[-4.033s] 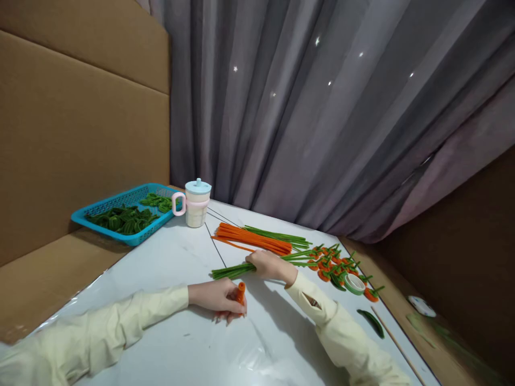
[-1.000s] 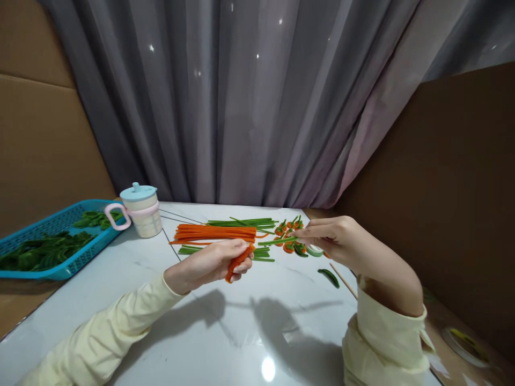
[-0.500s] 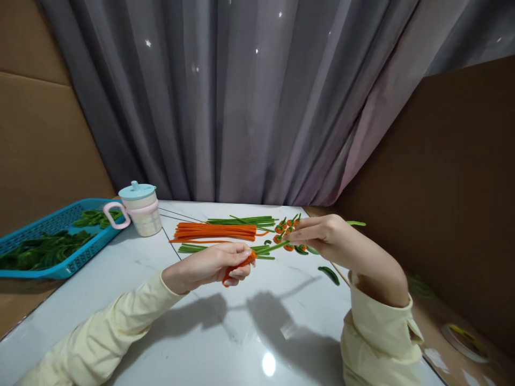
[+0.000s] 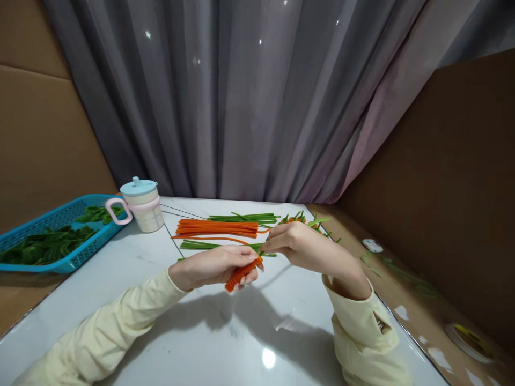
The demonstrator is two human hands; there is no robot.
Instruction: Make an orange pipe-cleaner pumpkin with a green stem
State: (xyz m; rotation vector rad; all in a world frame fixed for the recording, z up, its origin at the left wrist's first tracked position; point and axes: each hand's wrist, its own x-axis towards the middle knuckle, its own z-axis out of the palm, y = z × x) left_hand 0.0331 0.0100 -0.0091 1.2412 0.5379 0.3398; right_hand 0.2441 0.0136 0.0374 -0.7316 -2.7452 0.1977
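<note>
My left hand (image 4: 221, 264) is closed around an orange piece of ridged, fuzzy chenille stem (image 4: 240, 274) above the white table. At the top end of this piece, the fingertips of my right hand (image 4: 300, 242) pinch a green chenille stem (image 4: 319, 221), whose light green far end shows behind the hand. Beyond the hands lies a bundle of orange chenille stems (image 4: 217, 228), with green stems (image 4: 245, 218) behind it and more green stems (image 4: 201, 245) in front. Small orange pieces with green tops (image 4: 298, 219) are partly hidden by my right hand.
On the left, a blue basket (image 4: 72, 264) holds dark green leaf-like pieces, and a lidded mug (image 4: 147, 217) with a pink handle stands beside it. A roll of tape (image 4: 470, 343) lies on cardboard at the right. A grey curtain (image 4: 241, 107) hangs behind the table.
My right hand has moved left and down, close against the orange piece in my left hand. The length of green stem stretched between the hands no longer shows. The view has shifted slightly.
</note>
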